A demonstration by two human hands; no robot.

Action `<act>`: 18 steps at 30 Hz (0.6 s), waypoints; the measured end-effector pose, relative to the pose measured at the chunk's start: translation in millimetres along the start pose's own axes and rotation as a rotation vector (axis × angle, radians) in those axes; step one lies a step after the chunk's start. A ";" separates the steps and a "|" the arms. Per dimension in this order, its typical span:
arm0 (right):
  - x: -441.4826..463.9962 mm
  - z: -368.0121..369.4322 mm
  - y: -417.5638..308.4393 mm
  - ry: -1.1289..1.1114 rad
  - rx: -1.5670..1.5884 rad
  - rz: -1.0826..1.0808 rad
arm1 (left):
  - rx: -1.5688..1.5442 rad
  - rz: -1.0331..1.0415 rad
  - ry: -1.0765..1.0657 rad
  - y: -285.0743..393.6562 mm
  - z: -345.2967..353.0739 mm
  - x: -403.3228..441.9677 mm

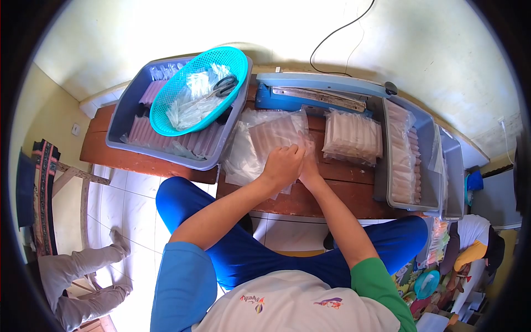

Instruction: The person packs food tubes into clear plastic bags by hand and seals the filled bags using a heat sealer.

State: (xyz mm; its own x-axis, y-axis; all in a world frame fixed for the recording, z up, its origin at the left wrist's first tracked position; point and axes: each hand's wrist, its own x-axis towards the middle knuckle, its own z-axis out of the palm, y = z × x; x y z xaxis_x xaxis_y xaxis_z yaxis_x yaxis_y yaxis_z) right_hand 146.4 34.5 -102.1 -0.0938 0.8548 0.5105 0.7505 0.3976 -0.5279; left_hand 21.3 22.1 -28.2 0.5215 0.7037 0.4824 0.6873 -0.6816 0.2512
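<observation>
In front of me on the wooden table lies a clear plastic bag [270,134] holding pinkish-brown sticks. My left hand [283,166] is closed at the bag's lower right side, fingers curled. Against it is my right hand [308,164], also closed, by the same edge of the bag. Both seem to pinch the bag's plastic, though the fingertips are partly hidden. More flat clear bags [237,166] lie beneath and to the left. Right of my hands sits a filled pack of sticks [352,134].
A blue bag sealer [326,83] stands at the back. On the left, a grey tub [117,124] of packs carries a turquoise basket [157,113] with plastic strips and scissors [225,86]. More grey tubs [437,166] stand right. Other people are at both sides.
</observation>
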 end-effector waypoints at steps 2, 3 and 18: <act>-2.5 1.4 2.7 0.057 0.039 -0.037 | 0.029 -0.003 -0.027 0.0 -0.1 -0.4; -3.9 3.2 4.5 0.014 0.062 0.006 | 0.058 -0.004 -0.053 0.5 -0.5 -0.5; -7.7 14.9 13.7 -0.082 -0.005 0.163 | 0.033 -0.022 -0.064 0.9 0.6 -0.7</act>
State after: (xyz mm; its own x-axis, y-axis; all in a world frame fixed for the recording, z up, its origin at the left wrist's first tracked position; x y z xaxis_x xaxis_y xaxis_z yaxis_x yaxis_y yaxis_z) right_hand 147.6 38.4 -123.4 -0.0239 0.9322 0.3612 0.7634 0.2503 -0.5955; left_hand 21.9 21.0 -28.7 0.5368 0.7306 0.4219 0.7148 -0.6595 0.2326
